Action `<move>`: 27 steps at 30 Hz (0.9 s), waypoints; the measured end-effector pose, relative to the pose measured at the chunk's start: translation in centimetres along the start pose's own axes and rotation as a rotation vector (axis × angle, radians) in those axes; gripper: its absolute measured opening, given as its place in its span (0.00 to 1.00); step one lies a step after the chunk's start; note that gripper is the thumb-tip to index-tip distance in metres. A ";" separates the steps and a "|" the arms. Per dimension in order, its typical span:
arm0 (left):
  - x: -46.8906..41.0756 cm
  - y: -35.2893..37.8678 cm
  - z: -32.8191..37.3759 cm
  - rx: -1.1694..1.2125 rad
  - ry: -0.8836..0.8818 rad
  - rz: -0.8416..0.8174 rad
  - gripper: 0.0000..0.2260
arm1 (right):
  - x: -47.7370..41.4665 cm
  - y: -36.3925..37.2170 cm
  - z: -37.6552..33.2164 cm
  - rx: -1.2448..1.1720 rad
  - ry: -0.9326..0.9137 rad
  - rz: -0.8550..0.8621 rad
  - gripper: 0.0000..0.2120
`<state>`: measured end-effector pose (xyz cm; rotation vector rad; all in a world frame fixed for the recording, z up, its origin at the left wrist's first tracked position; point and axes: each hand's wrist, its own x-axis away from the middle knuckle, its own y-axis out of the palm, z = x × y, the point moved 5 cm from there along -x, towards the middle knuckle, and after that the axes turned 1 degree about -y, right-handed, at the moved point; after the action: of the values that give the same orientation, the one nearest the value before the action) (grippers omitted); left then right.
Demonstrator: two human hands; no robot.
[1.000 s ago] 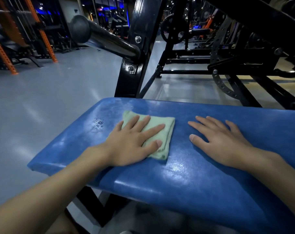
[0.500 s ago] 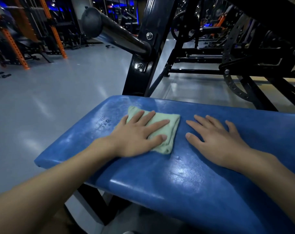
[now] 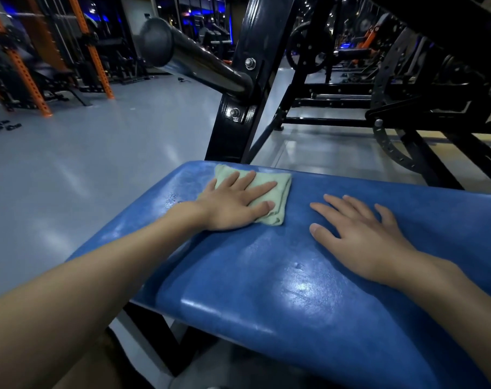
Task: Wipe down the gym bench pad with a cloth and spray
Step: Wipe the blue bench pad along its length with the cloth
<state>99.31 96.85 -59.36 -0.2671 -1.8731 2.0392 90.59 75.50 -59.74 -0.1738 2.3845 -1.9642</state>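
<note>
The blue bench pad (image 3: pixel 281 276) fills the lower middle of the head view, glossy and damp in patches. A folded pale green cloth (image 3: pixel 269 192) lies near the pad's far left edge. My left hand (image 3: pixel 233 203) presses flat on the cloth with fingers spread. To the right, my right hand (image 3: pixel 359 234) rests flat on the bare pad, fingers apart, holding nothing. A few spray droplets (image 3: pixel 172 197) sit on the pad just left of the cloth. No spray bottle is in view.
A black upright post (image 3: pixel 238 108) with a thick steel bar (image 3: pixel 193 60) rises right behind the pad's far edge. Black machine frames (image 3: pixel 407 108) stand at the back right. Orange racks (image 3: pixel 28 77) stand far left. Grey floor (image 3: pixel 84 178) lies to the left.
My left hand has slid the cloth away from me toward the pad's far edge. My right hand has stayed flat on the pad. The camera has shifted a little.
</note>
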 end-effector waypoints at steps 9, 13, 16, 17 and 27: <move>15.6 1.0 0.2 -0.060 0.059 0.054 0.26 | -0.2 -0.9 -1.2 -0.017 -0.007 0.012 0.28; 13.8 0.8 -0.1 -0.057 0.029 0.032 0.27 | -1.0 -0.3 -3.2 -0.085 -0.076 -0.015 0.29; 9.9 0.5 -0.9 -0.070 0.005 0.019 0.27 | -1.3 0.6 -3.5 0.010 -0.077 -0.048 0.30; 8.1 0.3 -1.2 -0.063 -0.005 0.013 0.27 | -1.3 0.6 -3.4 0.019 -0.075 -0.046 0.30; -6.4 -1.5 -3.6 -0.025 -0.116 0.003 0.25 | -1.3 0.7 -3.3 0.006 -0.081 -0.038 0.31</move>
<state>106.72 97.78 -58.88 -0.1617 -1.9684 2.0746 91.49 78.97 -59.84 -0.2947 2.3418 -1.9411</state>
